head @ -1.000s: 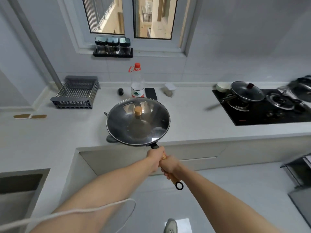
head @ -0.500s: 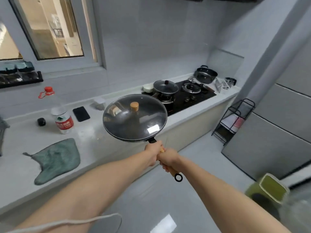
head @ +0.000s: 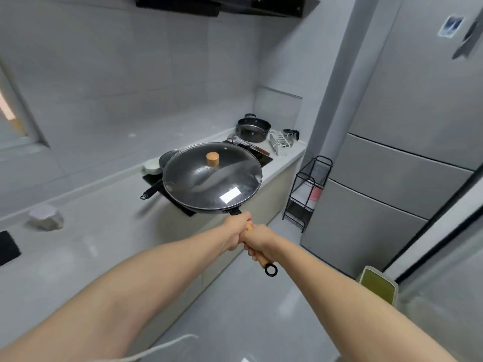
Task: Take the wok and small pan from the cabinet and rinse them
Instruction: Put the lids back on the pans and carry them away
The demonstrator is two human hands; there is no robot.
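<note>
A black wok (head: 212, 178) with a glass lid and a wooden knob hangs level in the air in front of the stove. Both my hands grip its wooden handle: my left hand (head: 236, 232) is nearer the wok, my right hand (head: 261, 242) sits just behind it. The handle's black ring sticks out below my right hand. Behind the wok a small lidded pan (head: 167, 159) stands on the black hob (head: 262, 159), its black handle pointing left. The wok hides most of that pan.
A grey counter (head: 104, 226) runs along the left wall. At the far end stand a dark pot (head: 253, 128), a wire rack and a kettle. A black wire shelf (head: 308, 192) and a tall fridge (head: 407, 152) stand on the right, a green stool (head: 379, 284) lower right.
I have turned right with the wok in both hands. The window, bottle and cloth have left the view. The stove, the fridge and the wire shelf are now ahead.
</note>
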